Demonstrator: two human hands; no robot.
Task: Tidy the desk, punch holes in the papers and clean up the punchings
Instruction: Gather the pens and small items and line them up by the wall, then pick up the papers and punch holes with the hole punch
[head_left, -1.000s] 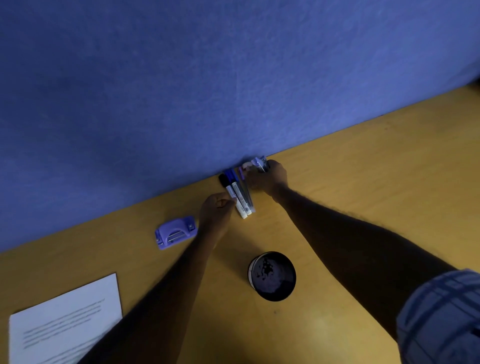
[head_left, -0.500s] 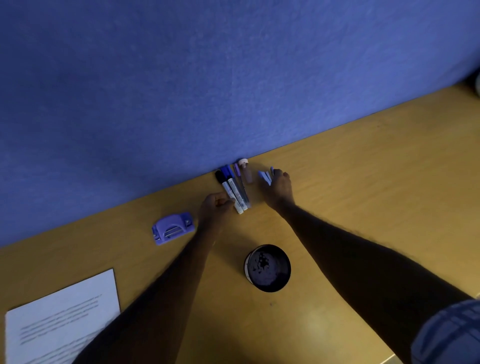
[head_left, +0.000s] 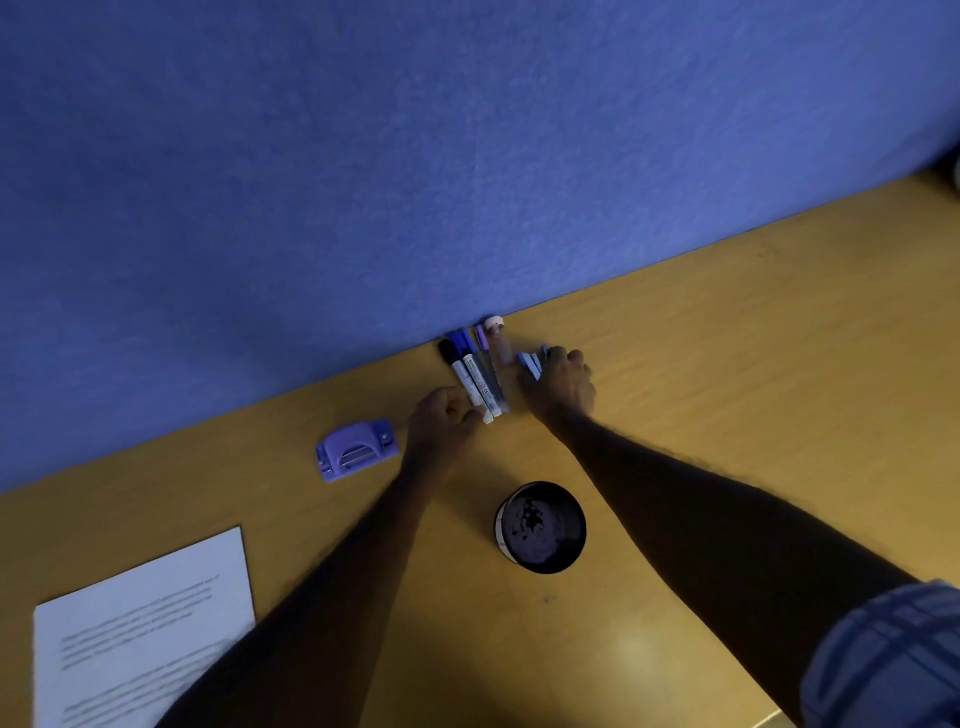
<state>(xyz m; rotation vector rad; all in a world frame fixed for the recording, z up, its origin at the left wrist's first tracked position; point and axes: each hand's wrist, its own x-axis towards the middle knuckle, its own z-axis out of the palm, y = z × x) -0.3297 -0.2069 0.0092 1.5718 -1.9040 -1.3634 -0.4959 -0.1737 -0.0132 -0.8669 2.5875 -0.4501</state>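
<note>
Several markers and pens (head_left: 478, 371) lie side by side on the desk against the blue partition. My left hand (head_left: 441, 415) is curled beside their lower ends, its fingertips touching the lowest marker end. My right hand (head_left: 561, 384) rests just right of the row, fingers closed around a few blue-and-white pens (head_left: 531, 364) that stick out toward the partition. A purple hole punch (head_left: 356, 451) sits left of my left hand. Printed papers (head_left: 140, 629) lie at the lower left.
A round black container (head_left: 543, 527) holding small punchings stands between my forearms. The blue partition (head_left: 415, 182) borders the back of the yellow wooden desk (head_left: 753, 364). The desk's front edge shows at the lower right.
My right hand has shifted from the top of the marker row to its right side, carrying the small pens with it. The left hand has stayed by the marker ends.
</note>
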